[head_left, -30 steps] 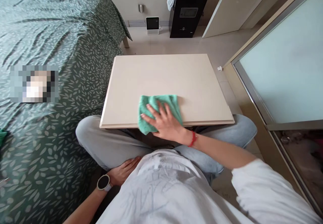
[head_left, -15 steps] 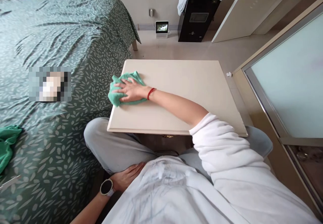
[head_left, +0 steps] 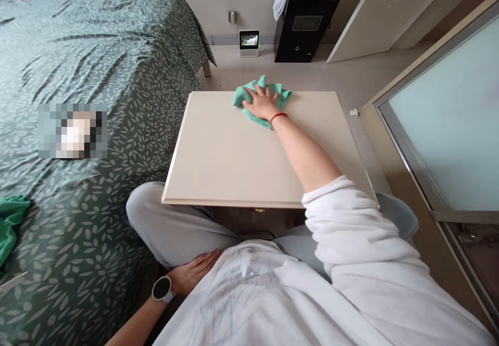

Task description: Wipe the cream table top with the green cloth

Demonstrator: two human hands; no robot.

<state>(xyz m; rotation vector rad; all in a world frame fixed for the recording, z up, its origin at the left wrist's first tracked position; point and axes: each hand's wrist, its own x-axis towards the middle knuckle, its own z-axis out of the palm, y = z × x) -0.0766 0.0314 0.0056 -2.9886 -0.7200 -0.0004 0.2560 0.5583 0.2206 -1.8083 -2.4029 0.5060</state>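
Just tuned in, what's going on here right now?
A seated person presses a green cloth flat under the right hand at the far edge of a pale table, arm stretched out. The left hand, with a watch, rests on the thigh. A bed stands to the left, another green cloth lying on it.

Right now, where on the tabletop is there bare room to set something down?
The tabletop is bare from its near edge up to the right hand and green cloth, and along both sides. Only the far edge's middle is taken. The left hand rests on the thigh.
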